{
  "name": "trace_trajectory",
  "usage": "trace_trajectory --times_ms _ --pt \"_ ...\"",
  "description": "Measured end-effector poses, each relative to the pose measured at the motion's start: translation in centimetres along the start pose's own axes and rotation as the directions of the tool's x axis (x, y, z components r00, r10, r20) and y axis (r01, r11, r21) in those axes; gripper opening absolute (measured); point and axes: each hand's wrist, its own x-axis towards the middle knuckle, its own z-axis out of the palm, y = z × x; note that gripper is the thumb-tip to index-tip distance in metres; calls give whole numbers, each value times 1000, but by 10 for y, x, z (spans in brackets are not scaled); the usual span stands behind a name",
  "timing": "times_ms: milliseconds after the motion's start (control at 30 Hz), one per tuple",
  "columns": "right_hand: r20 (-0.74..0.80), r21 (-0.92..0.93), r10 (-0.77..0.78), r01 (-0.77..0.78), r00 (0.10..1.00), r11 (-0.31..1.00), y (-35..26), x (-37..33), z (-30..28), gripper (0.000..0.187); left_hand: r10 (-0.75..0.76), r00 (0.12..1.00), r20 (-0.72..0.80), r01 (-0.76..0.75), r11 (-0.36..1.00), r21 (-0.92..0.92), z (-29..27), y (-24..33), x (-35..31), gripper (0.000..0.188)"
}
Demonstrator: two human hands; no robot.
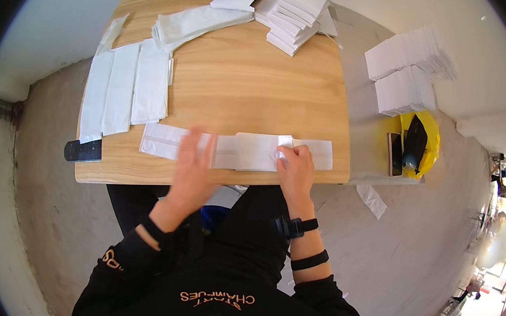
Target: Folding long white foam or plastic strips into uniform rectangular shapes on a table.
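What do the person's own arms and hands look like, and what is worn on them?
The left hand and right hand wear no gloves. The black fabric left sleeve carries pale orange lettering; the black fabric right sleeve looks plain. A black band circles the left wrist. The right forearm wears a black strap with small boxy device and another black band.

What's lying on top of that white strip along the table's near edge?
A shorter white piece lies right of its middle, with the right hand touching it. Whatever that piece covers can't be seen; the blurred left hand also hides part of the strip.
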Motion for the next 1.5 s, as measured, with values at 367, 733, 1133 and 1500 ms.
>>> trace_trajectory --times_ms 367,733,1133,1500 --pt "8 68 58 -59 998 996 9 7 -4 38 136 960 245 -172 976 130 67 10 14 97" --pt "-242 -58 375 -399 895 915 56 -3 -22 63 131 948 291 -167 980 104 61 12 16 105" --pt "119 141 718 -728 686 671 94 7 -27 43 163 955 248 -192 976 97 64 12 16 99" --pt "-185 614 520 -315 834 724 24 -4 -40 23 163 957 239 -171 985 13 54 11 16 94"
